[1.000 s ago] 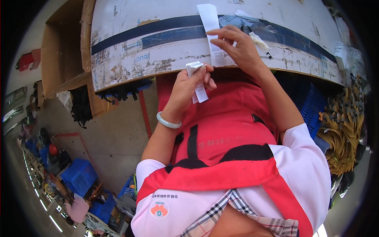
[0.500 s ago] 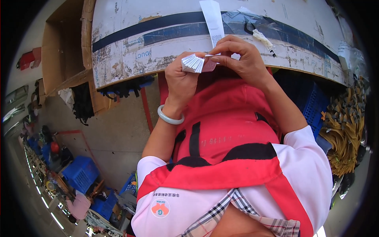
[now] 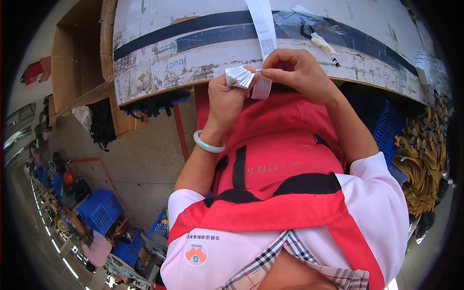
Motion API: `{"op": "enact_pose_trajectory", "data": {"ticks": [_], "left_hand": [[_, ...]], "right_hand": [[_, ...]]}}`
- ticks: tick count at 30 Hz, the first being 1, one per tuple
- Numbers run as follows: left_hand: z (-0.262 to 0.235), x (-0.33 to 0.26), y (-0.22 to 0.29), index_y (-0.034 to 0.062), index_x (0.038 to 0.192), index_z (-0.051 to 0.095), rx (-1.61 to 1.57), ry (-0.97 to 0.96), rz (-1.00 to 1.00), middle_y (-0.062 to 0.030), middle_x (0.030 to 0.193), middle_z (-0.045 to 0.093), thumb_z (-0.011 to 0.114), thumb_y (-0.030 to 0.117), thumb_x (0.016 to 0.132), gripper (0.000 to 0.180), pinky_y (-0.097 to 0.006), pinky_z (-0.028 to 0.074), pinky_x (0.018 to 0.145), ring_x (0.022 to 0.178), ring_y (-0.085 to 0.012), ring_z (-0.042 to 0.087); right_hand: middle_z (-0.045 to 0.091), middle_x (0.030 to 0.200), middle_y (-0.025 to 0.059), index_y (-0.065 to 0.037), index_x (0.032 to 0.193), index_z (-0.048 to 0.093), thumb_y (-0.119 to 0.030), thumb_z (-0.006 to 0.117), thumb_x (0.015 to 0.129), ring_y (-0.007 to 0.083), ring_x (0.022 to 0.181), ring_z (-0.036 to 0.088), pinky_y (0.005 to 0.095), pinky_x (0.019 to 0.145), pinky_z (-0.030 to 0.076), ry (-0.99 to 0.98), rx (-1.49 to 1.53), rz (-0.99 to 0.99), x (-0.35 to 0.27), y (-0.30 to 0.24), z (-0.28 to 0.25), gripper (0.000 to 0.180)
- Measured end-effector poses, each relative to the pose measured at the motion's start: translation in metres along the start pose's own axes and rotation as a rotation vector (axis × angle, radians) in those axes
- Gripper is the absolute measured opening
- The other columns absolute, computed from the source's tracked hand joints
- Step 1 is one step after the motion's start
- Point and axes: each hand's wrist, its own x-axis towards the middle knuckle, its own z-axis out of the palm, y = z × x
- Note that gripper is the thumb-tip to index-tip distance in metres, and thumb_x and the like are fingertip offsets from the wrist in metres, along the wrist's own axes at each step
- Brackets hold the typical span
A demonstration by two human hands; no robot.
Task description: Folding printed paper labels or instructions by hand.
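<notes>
My left hand (image 3: 225, 102), with a pale bangle on its wrist, grips a fanned stack of folded white labels (image 3: 239, 77) at the table's front edge. Just right of it, my right hand (image 3: 300, 75) pinches a thin white edge of the label strip between thumb and forefinger. Below the fingertips hangs a printed piece of the strip (image 3: 261, 88), looking pinkish against the red apron. Beyond my hands, the long white label strip (image 3: 263, 23) runs away across the table. The fingertips partly hide where strip and stack meet.
The worn white table (image 3: 150, 79) has dark tape bands along it. A crumpled whitish scrap (image 3: 323, 44) and clear plastic lie right of the strip. An open cardboard box (image 3: 77, 63) stands at the left. Blue crates (image 3: 384, 128) and brown pieces (image 3: 420, 164) are low on the right.
The printed piece below my fingers now hangs lower and shows more. My right hand has shifted slightly down and right; the stack in my left hand has tilted and moved a little right.
</notes>
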Motion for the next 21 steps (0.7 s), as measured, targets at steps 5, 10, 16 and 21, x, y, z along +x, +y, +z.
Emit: {"op": "enact_pose_trajectory", "data": {"ticks": [5, 10, 16, 21], "left_hand": [[0.002, 0.000, 0.001, -0.0006, 0.098, 0.067, -0.393, -0.128, -0.417, -0.0060, 0.079, 0.067, 0.061, 0.027, 0.097, 0.029, -0.020, 0.049, 0.056, 0.068, -0.0107, 0.064], [0.003, -0.001, -0.002, -0.0013, 0.099, 0.064, -0.429, -0.301, -0.364, -0.0060, 0.079, 0.066, 0.052, 0.050, 0.097, 0.053, -0.022, 0.051, 0.061, 0.067, -0.0112, 0.064], [0.000, 0.003, -0.006, -0.0020, 0.107, 0.060, -0.495, -0.286, -0.418, -0.0012, 0.076, 0.052, 0.056, 0.027, 0.101, 0.030, -0.026, 0.050, 0.065, 0.073, -0.0147, 0.060], [0.000, 0.009, -0.013, -0.0002, 0.106, 0.063, -0.463, -0.159, -0.348, -0.0012, 0.078, 0.055, 0.060, 0.021, 0.099, 0.023, -0.025, 0.047, 0.062, 0.070, -0.0125, 0.057]], "right_hand": [[0.062, 0.071, 0.0002, 0.000, 0.090, 0.068, -0.014, 0.071, 0.089, 0.0057, 0.061, 0.054, 0.0202, 0.059, 0.044, -0.102, 0.189, 0.090, -0.005, -0.016, 0.016, 0.014], [0.064, 0.076, 0.0034, 0.000, 0.096, 0.069, -0.013, 0.069, 0.091, 0.0055, 0.069, 0.059, 0.0218, 0.063, 0.048, 0.082, 0.045, 0.014, 0.001, 0.009, 0.019, 0.014], [0.064, 0.089, 0.0044, -0.012, 0.110, 0.072, -0.023, 0.070, 0.090, 0.0168, 0.073, 0.061, 0.0269, 0.067, 0.049, 0.433, -0.683, -0.387, 0.045, 0.027, -0.018, 0.022], [0.062, 0.095, 0.0051, -0.013, 0.102, 0.075, -0.021, 0.070, 0.089, 0.0208, 0.069, 0.058, 0.0291, 0.066, 0.049, 0.556, -0.832, -0.476, 0.061, 0.051, -0.032, 0.016]]}}
